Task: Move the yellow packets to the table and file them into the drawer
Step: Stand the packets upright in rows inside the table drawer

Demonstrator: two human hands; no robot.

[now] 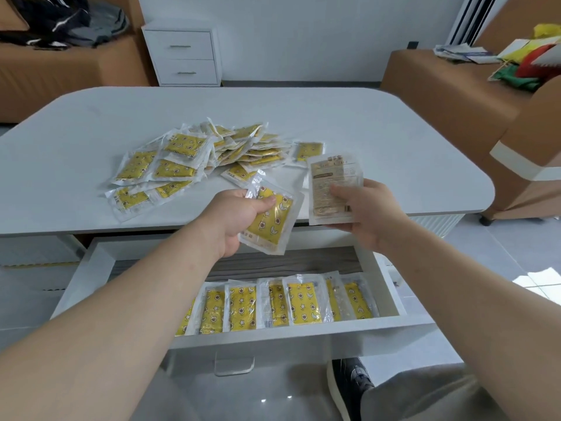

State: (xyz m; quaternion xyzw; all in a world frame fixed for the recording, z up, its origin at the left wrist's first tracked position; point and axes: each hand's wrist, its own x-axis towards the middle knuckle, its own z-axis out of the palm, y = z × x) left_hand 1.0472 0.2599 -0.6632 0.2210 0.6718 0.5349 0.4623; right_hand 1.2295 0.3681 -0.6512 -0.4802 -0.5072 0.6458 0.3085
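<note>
**Head camera: packets in both hands over the open drawer**

One yellow packet (273, 220), printed face up, was pinched between thumb and fingers of the left grip (233, 217), over the tabletop's near edge and the open drawer. A clear film edge behind it may have been a second packet, but that could not be told. The right grip (367, 208) held one packet (331, 177) with its tan printed back showing, thumb on top and fingers beneath.

Risks, as judged: the film looked slick, so a loose pinch could let a packet slide off and land flat in the drawer (388, 287) or on the floor. The reversed packet might be filed facing the wrong way. The filed row (303, 299) stood on edge and leaned, with bare drawer bottom behind it, so a nudge from the left forearm or a careless insertion could tip it over.

Counted: two packets in hand for certain. Seven showed in the drawer row, with any further to the left hidden by the forearm. The loose pile (194, 156) on the tabletop (394, 132) overlapped too much for an exact count, though it was well over a dozen. One single packet (308, 150) lay just beside it. Only one drawer was open.
</note>
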